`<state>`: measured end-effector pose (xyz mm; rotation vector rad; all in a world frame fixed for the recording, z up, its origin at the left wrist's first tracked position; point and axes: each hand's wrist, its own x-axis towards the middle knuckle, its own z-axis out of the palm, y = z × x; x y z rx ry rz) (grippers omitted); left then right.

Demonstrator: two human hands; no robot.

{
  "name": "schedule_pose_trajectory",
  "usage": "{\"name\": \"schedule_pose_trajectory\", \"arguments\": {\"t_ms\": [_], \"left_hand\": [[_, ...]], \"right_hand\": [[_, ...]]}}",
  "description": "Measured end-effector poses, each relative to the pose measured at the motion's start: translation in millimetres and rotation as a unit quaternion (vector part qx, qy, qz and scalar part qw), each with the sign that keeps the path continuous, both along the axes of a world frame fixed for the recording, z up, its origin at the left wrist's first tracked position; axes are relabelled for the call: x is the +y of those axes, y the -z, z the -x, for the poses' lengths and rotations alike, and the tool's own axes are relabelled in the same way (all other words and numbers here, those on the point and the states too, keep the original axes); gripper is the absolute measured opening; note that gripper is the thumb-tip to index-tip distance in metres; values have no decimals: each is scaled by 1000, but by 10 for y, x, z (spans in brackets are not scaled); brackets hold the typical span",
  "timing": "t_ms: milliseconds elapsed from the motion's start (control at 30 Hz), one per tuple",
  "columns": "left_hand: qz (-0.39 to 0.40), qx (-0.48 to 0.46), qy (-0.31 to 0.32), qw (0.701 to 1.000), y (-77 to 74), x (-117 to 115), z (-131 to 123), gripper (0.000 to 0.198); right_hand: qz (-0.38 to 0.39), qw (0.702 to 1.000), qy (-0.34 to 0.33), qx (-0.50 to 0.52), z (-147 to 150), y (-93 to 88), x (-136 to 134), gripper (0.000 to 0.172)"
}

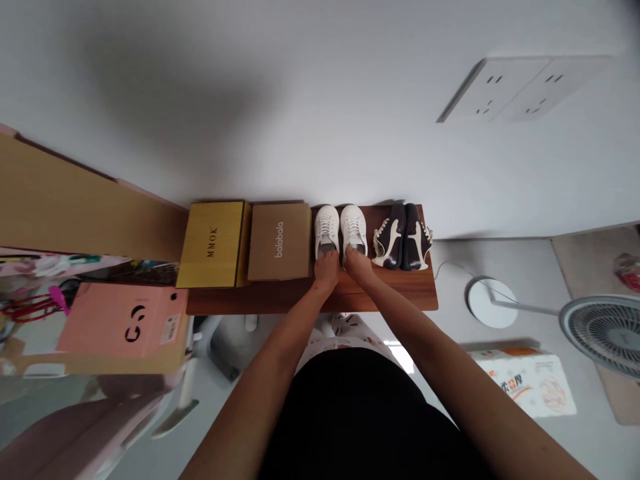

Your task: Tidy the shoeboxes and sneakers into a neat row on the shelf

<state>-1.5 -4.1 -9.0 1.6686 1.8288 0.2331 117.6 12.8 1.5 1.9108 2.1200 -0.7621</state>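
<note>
Looking down with the wall ahead at twelve o'clock, I stand at a narrow wooden table (400, 297), both arms stretched forward. A pair of white lace-up shoes sits on it straight in front of me, toes at twelve towards the wall, heels towards me at six. My left hand (327, 267) is closed around the heel of the left white shoe (327, 223), and my right hand (357, 262) around the heel of the right white shoe (353, 223). The openings face me, so the heels are probably the easiest part to grasp, and one hand per shoe likely helps keep the two side by side and level. How far my fingers reach inside, I cannot tell.

Taking my hands as the clock's centre, a brown shoebox (280, 250) stands just beside the left shoe, near nine o'clock, with a yellow shoebox (210, 243) beyond it. Both sit towards the back, perhaps to leave the front strip bare. Between two and three o'clock, a dark-and-cream pair of shoes (411, 240) rests close together, seemingly tipped on their sides. Well apart, towards four o'clock, a white fan (613, 337) stands on the floor.
</note>
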Motion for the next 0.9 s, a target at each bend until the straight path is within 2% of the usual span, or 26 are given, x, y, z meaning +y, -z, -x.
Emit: {"name": "schedule_pose_trajectory", "arguments": {"t_ms": [167, 267, 333, 400, 500, 533, 600, 667, 733, 800, 900], "left_hand": [[25, 20, -13, 999, -4, -7, -44, 22], [-5, 14, -23, 1000, -74, -24, -94, 25], [-42, -21, -10, 999, -116, -51, -182, 30], [-58, -90, 29, 994, -117, -90, -343, 36], [-22, -182, 73, 980, -20, -125, -704, 45], [-2, -187, 73, 980, 31, -120, -837, 50], [42, -159, 61, 985, 136, -75, -1077, 58], [77, -105, 61, 990, 215, 6, -1247, 57], [91, -58, 88, 990, 239, 101, -1327, 48], [83, -40, 135, 987, 202, 184, -1341, 39], [65, -25, 214, 974, 55, 259, -1333, 30]], "right_hand": [[-16, 999, 8, 27, 25, -4, -15, 24], [-69, 994, 24, 77, -167, -42, -97, 30], [-120, 984, 53, 124, -449, -44, -207, 32], [-176, 967, 106, 151, -828, -13, -345, 32], [-243, 936, 235, 101, -1438, 95, -511, 42], [-247, 927, 274, 72, -1617, 142, -536, 48], [-207, 926, 313, 39, -1906, 237, -534, 51], [-120, 942, 309, 60, -2094, 320, -484, 43], [-54, 951, 287, 101, -2200, 370, -420, 39], [-50, 957, 265, 108, -2258, 374, -370, 40], [-91, 975, 195, 55, -2312, 300, -338, 37]]}}
